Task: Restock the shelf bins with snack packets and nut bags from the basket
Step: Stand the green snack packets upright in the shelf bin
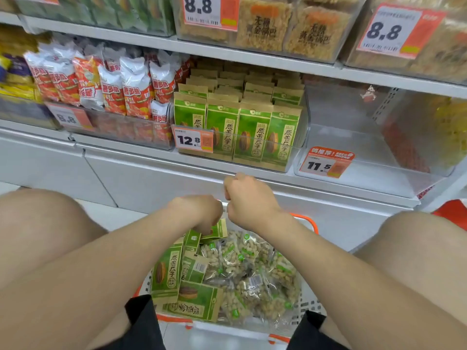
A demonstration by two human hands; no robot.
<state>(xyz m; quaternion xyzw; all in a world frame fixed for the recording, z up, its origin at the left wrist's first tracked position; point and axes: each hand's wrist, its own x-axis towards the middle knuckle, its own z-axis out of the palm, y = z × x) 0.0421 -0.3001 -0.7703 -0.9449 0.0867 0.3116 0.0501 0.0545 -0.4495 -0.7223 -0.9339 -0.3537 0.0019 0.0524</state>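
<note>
A white basket (307, 305) with orange trim stands on the floor between my knees. It holds green seed packets (166, 271) on the left and clear nut bags (252, 271) on the right. My left hand (199, 210) reaches down into it and pinches the top of one green seed packet (217, 229). My right hand (249, 200) hovers over the basket's far rim, curled into a fist; I see nothing in it. Straight ahead, a clear shelf bin (298, 147) holds upright rows of the same green packets. To its right is an empty clear bin (366, 152).
A bin of red-and-white snack packets (111, 89) sits left of the green one. The shelf above carries bins of rice-crisp packs (290, 29). Price tags 12.8 (192, 140) and 11.5 (326, 164) hang on the bin fronts. A grey cabinet front (151, 178) runs below the shelf.
</note>
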